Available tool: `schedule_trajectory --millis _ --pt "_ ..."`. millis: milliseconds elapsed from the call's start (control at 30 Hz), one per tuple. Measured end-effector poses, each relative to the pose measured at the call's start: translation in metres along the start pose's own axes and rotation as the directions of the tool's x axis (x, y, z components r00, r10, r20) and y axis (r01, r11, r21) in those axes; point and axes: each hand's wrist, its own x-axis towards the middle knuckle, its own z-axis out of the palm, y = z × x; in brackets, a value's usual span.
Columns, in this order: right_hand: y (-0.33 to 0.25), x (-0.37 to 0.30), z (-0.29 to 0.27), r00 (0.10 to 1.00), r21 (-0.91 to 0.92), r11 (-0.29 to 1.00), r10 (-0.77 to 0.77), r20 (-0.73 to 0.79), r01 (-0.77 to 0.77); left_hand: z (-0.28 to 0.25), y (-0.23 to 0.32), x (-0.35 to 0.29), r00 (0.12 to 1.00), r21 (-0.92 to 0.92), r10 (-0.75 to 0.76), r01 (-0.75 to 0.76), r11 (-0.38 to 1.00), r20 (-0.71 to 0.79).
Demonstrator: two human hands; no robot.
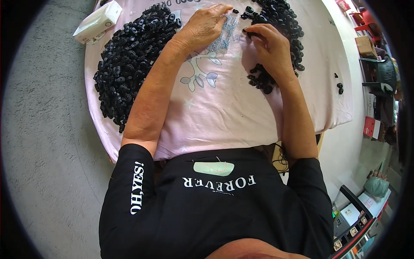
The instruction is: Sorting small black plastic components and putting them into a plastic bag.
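My left hand (206, 25) reaches over a small heap of thin metal springs (223, 35), fingers drawn together. Whatever they pinch is too small or hidden to name; a small black piece (235, 11) shows right by the fingertips. Thumb and fingers of my right hand (272, 48) are closed on a small black plastic piece (249, 33), partly covered by the fingers. Beside my left forearm lies a large pile of small black plastic parts (133, 56) with slots, resembling cord-lock bodies. Another pile of rounder black parts (284, 21) spreads beyond my right hand and under its wrist.
A pink patterned cloth (215, 125) covers the table. On its far left edge stands a white box (98, 21). A few stray black parts (340, 88) lie at the right. Chairs, boxes and a dark green basket (385, 73) stand on the floor to the right.
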Motion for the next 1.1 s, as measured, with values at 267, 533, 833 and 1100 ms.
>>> schedule_trajectory --millis 267,533,833,1100 --pt "0.001 0.005 -0.007 0.998 -0.048 0.998 0.041 -0.043 -0.043 -0.025 -0.004 -0.003 0.997 -0.015 -0.047 0.047 0.999 -0.059" --pt "0.001 0.003 -0.002 0.989 0.104 0.985 0.143 -0.035 -0.139 0.010 -0.018 -0.006 0.987 0.179 0.158 -0.157 0.971 0.008" --pt "0.007 0.001 -0.001 0.995 0.075 0.992 0.102 0.000 -0.102 0.016 -0.020 -0.009 0.990 0.294 0.139 -0.130 0.947 -0.010" --pt "0.001 0.002 -0.003 0.995 0.090 0.991 0.100 0.008 -0.101 0.012 -0.023 -0.008 0.992 0.188 0.124 -0.119 0.975 -0.015"
